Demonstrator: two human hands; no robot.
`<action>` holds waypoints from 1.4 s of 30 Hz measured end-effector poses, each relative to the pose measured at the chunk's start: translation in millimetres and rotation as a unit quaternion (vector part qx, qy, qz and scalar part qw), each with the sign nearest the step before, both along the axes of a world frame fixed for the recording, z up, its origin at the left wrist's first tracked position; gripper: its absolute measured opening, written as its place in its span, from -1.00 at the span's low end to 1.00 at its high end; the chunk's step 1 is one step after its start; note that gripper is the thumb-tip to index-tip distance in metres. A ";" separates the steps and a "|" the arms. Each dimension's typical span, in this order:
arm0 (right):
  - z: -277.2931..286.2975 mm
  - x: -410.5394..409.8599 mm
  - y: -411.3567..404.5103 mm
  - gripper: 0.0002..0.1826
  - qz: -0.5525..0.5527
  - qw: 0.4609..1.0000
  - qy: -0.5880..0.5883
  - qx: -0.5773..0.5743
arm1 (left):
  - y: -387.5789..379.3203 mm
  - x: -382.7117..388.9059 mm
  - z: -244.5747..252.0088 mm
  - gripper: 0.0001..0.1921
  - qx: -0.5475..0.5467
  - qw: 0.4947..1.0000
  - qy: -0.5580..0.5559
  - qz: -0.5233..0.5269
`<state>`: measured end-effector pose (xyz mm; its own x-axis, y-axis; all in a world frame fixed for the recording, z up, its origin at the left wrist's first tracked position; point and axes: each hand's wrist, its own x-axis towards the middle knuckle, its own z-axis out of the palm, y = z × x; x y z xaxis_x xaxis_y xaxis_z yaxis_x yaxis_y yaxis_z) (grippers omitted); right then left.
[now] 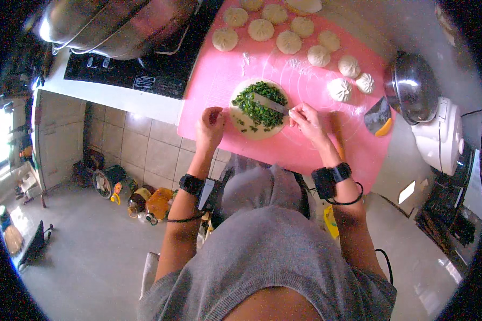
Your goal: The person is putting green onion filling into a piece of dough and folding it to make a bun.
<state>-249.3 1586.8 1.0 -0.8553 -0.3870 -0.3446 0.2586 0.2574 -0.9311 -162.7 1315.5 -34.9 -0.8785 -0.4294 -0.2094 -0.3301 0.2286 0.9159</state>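
A round sheet of rolled dough lies near the front of a pink silicone mat. Chopped green leaves cover most of it, with a few loose bits towards its front edge. My right hand is at the dough's right side, gripping a flat-bladed utensil whose blade rests on the greens. Just off the left edge of the dough is my left hand, its fingers loosely curled and nothing visible in them. A wooden rolling pin lies right of my right hand.
Several pleated buns sit across the mat's far side. At right are a dough scraper, a metal bowl and a white appliance. Left of the mat, a large metal pot stands on a black cooktop. Bottles stand on the floor.
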 end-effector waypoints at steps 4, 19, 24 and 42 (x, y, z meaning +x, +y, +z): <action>11.1 6.6 7.6 -0.89 -0.016 1.000 -0.027 -0.002 | 3.0 -2.1 6.2 -0.83 0.015 1.000 -0.009 0.002; 32.5 38.7 -3.7 -0.95 0.007 0.976 0.204 0.077 | 17.6 7.2 35.3 -0.77 -0.044 0.997 -0.049 -0.039; -11.2 63.4 -18.5 -0.91 -0.009 0.999 0.032 -0.012 | 11.0 21.6 11.8 -0.71 0.105 0.994 -0.021 0.008; -4.8 65.7 -2.7 -0.78 -0.015 0.983 -0.048 0.179 | 5.8 20.2 22.0 -0.75 0.055 0.998 -0.021 -0.032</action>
<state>-183.6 1584.1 -3.8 -0.8214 -0.2009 -0.5338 0.3540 0.5543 -0.7533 -142.5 1321.2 -12.9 -0.8931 -0.3448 -0.2890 -0.3562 0.1497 0.9223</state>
